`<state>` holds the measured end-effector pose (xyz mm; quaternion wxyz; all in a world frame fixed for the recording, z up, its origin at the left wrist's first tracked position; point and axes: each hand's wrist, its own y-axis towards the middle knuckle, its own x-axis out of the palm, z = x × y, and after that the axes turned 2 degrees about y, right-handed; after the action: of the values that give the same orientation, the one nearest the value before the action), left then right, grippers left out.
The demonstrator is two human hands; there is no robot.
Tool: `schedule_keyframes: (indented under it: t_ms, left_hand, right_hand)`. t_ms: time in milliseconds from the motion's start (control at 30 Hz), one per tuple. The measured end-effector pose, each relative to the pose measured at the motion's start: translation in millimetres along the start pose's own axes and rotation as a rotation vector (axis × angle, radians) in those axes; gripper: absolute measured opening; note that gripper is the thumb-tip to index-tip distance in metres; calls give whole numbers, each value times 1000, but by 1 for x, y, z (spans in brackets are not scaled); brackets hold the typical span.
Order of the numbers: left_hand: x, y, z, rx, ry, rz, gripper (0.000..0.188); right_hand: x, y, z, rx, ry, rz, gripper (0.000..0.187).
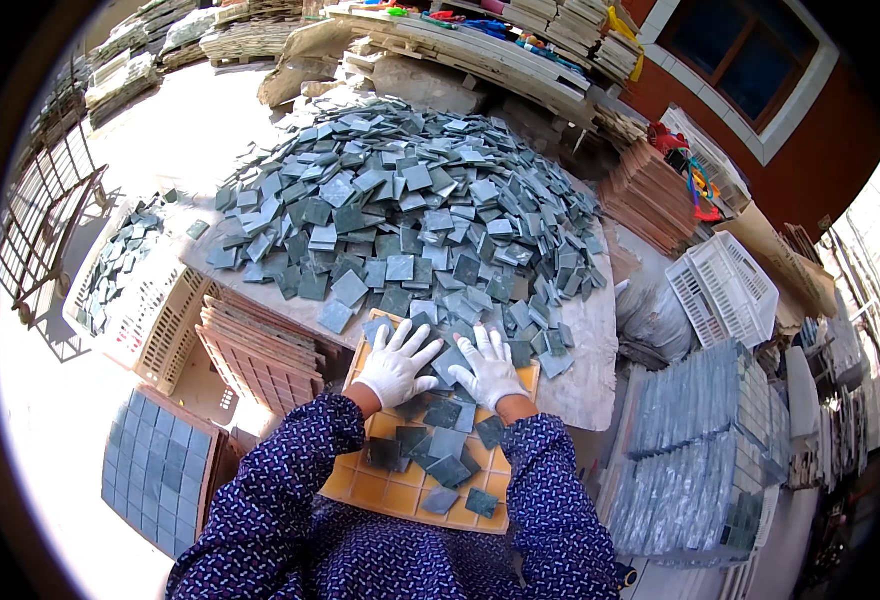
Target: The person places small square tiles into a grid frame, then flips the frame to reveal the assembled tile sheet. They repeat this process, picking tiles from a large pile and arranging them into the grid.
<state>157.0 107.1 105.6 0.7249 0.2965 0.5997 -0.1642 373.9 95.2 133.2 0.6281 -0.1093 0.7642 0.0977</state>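
Observation:
An orange grid tray (pixel 380 490) lies in front of me on the table's near edge, with several grey-green square tiles (pixel 448 468) loose on it. My left hand (pixel 396 365), in a white glove, rests flat with fingers spread on tiles at the tray's far end. My right hand (pixel 487 368), also gloved, lies flat beside it on tiles at the foot of the pile. A large heap of grey-green square tiles (pixel 410 210) covers the table beyond both hands. Neither hand grips anything.
A white crate (pixel 150 310) with some tiles stands at left, next to a stack of brown grid trays (pixel 260 355). A filled tile sheet (pixel 155 465) leans at lower left. Stacked finished sheets (pixel 700 450) and an upturned white crate (pixel 725 290) stand at right.

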Motion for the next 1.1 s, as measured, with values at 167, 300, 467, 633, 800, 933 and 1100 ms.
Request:
schedule_keyframes:
  t_ms: [167,300,467,633,800,933,1100]
  left_hand:
    - [-30,-94,9,92,-38,-140,62]
    - [-48,-146,35,-107,-270,14,69]
    - [-46,-164,60,-214,-303,-7,67]
    - [-39,-140,42,-203,-418,-19,62]
    - [-61,-164,27,-310,-468,-98,57]
    - [-62,-204,4,-250,-407,-119,65]
    - [-64,-213,1,-349,-607,-78,77]
  right_hand:
    - [-20,-90,-32,-317,109,-173,66]
    - [-15,-171,-26,120,412,267,44]
    - [19,-214,-60,175,449,245,38]
    - [23,-171,-83,254,358,234,35]
    - [4,-174,-53,446,733,208,24]
    - [2,-193,-5,522,858,242,22]
    - [12,-193,6,500,832,294,34]
